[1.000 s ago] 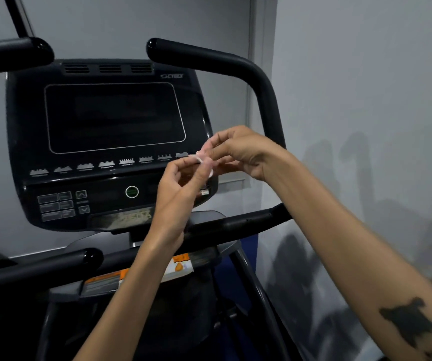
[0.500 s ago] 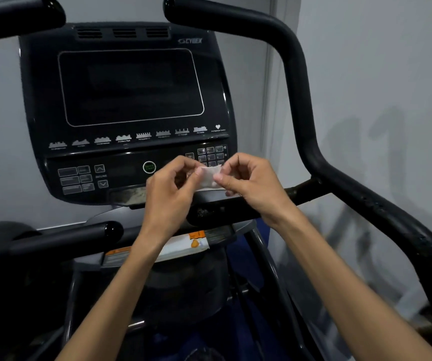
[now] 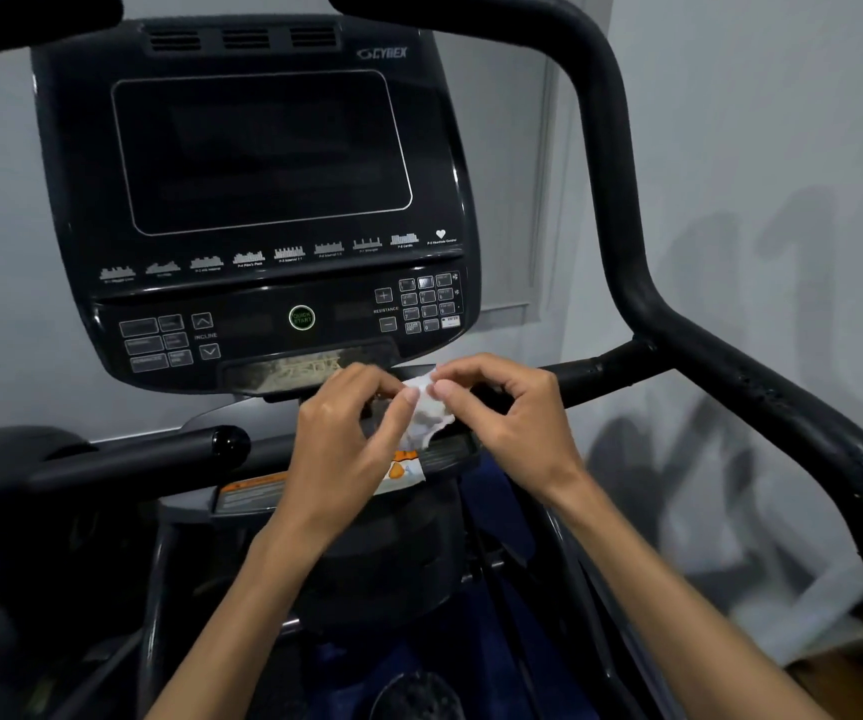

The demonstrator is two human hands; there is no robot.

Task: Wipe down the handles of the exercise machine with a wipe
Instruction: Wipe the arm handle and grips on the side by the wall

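A small crumpled white wipe (image 3: 426,415) hangs between both hands, just below the console. My left hand (image 3: 346,439) pinches its left edge with thumb and fingertips. My right hand (image 3: 512,413) pinches its top right corner. The tall black right handle (image 3: 621,210) curves up at the right and bends down toward the lower right. A short black crossbar handle (image 3: 600,374) runs behind my right hand. A black left grip (image 3: 159,454) ends in a round cap left of my left hand. Another black handle (image 3: 29,18) crosses the top left corner.
The black console (image 3: 263,200) with a dark screen and keypads fills the middle. A warning label (image 3: 263,485) with orange marks sits below the hands. Grey walls stand behind and to the right. The machine's dark body and a blue floor lie below.
Both hands have come down from in front of the console to below it, holding the wipe. The wipe has opened out more between the fingers. The view has moved closer to the machine.
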